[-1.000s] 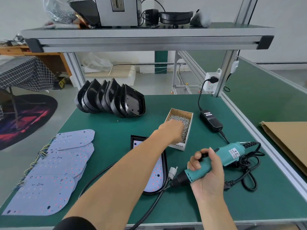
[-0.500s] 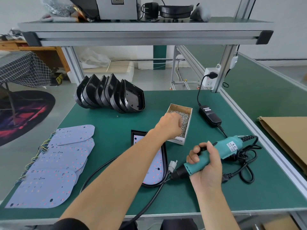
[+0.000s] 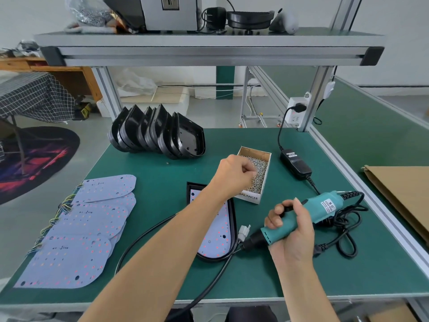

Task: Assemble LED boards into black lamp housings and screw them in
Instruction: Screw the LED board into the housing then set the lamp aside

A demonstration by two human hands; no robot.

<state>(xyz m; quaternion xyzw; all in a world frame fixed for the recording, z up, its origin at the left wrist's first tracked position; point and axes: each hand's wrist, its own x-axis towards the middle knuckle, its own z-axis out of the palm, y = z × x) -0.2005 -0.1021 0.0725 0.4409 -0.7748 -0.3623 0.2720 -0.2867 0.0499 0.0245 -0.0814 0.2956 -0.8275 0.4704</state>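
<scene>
- Left hand [image 3: 236, 174], centre of frame: fingers curled over the near-left edge of the screw box [image 3: 255, 174], grip pressed together; whether a screw is pinched inside cannot be told.
- Right hand [image 3: 290, 231], lower right of centre: grip wrapped round the teal electric screwdriver [image 3: 301, 217], thumb up on the barrel, black nose aimed down and left.
- Lamp housing [image 3: 232, 219], lower centre: flat on the green surface [image 3: 162, 163], LED board [image 3: 214, 238] seated inside, partly hidden under the left forearm.
- Long axis of the housing: from upper left toward the bottom of the frame, rounded end nearest the viewer.
- Key relation: housing directly below and left of the screw box, just beside it; screwdriver nose near the housing's lower right rim, beside the white connector [image 3: 243, 232].
- Nearer hand, by judgement: right hand for the rounded end; left hand for the square upper end, short travel down the frame from the box.
- Likely step: picking screws for fastening the board; no screw visibly driven yet.
- Spare LED boards [image 3: 76, 231], left of frame, fanned in a stack; empty black housings [image 3: 160, 133], upper centre, standing on edge.
</scene>
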